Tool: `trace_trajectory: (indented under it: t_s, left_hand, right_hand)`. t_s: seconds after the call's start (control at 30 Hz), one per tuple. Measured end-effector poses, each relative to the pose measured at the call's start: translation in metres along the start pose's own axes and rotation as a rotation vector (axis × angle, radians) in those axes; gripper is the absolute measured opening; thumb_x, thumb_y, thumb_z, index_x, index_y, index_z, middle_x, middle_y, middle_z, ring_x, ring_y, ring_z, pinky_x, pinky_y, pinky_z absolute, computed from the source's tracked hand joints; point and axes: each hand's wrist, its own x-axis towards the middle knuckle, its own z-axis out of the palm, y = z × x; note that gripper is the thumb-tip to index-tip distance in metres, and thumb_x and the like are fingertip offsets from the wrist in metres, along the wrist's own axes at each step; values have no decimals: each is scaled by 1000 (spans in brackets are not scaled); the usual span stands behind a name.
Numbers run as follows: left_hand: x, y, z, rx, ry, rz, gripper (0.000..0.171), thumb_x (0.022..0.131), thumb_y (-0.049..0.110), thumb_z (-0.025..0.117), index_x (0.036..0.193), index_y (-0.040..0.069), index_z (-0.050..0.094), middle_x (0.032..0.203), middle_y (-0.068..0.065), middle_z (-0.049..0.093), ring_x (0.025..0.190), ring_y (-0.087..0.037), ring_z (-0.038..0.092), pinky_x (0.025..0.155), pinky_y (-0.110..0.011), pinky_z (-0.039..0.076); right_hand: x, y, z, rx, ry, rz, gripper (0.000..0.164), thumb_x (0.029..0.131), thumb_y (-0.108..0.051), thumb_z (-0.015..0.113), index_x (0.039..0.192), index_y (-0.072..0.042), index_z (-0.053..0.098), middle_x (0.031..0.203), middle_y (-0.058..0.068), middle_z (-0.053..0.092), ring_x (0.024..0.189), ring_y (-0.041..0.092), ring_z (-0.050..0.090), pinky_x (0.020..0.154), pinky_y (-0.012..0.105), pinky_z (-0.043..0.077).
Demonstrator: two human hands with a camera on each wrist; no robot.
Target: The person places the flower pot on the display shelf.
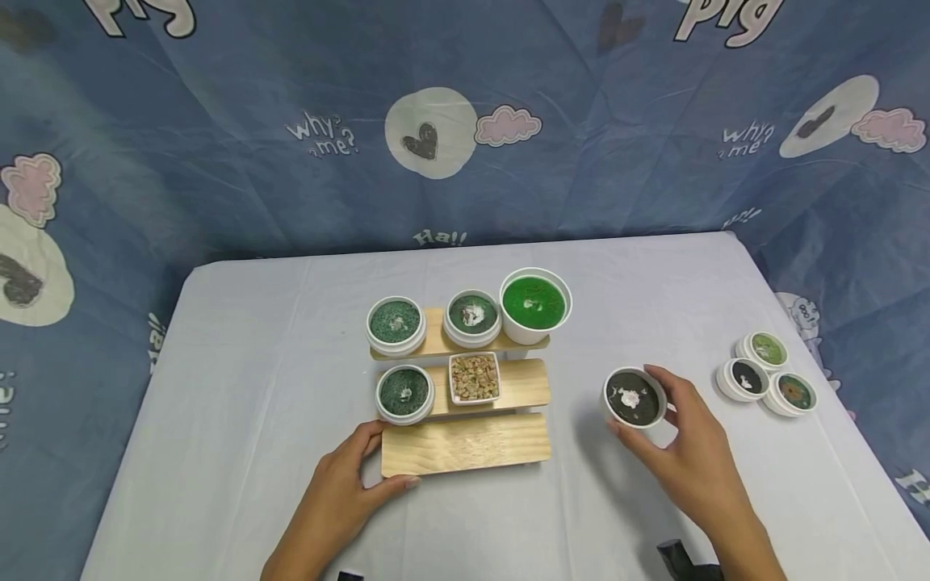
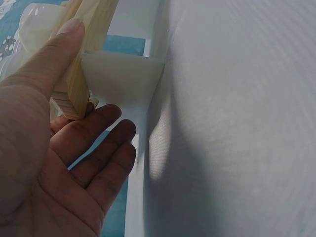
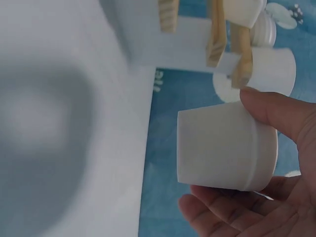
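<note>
My right hand (image 1: 686, 452) holds a white tub (image 1: 636, 397) with a dark grey top and a white patch, right of a stepped wooden stand (image 1: 465, 445). In the right wrist view the tub (image 3: 217, 148) is clear of the table, thumb on one side and fingers on the other. My left hand (image 1: 356, 476) grips the front left corner of the stand's lowest board. Seen from the left wrist, the thumb lies on the board (image 2: 94, 54) and the fingers reach around its end. Two dark green-topped tubs (image 1: 395, 323) (image 1: 404, 393) sit at the stand's left.
On the top board stand another green-topped tub (image 1: 472, 317) and a bigger cup with a bright green top (image 1: 534, 307). A square dish of brown bits (image 1: 475, 378) is on the middle board. Three small tubs (image 1: 743, 379) (image 1: 767, 349) (image 1: 793, 394) cluster at the table's right.
</note>
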Motion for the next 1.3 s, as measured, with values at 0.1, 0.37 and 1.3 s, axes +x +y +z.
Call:
trace_trajectory:
  t_s: [0.1, 0.37, 1.3]
  left_hand:
    - [0, -1, 0, 2, 3, 3, 65, 73, 31, 97, 128, 19, 64, 125, 12, 74, 115, -15, 67, 97, -47, 54]
    - [2, -3, 1, -3, 10, 31, 64, 73, 33, 97, 127, 21, 64, 124, 13, 74, 114, -13, 67, 96, -45, 55]
    - [2, -4, 2, -27, -30, -11, 68, 72, 33, 97, 129, 20, 62, 126, 9, 74, 124, -14, 64, 101, -46, 53]
  right_hand:
    - [3, -7, 4, 24, -13, -17, 83, 75, -16, 97, 146, -6, 53, 131, 11, 63, 118, 30, 62, 92, 0, 37]
    - [12, -26, 16, 77, -42, -58, 86, 76, -16, 96, 148, -9, 51, 135, 5, 61, 120, 22, 61, 94, 5, 41]
    - [26, -52, 36, 200, -35, -148, 88, 73, -5, 96, 147, -3, 49, 141, 8, 60, 126, 21, 58, 103, 13, 44]
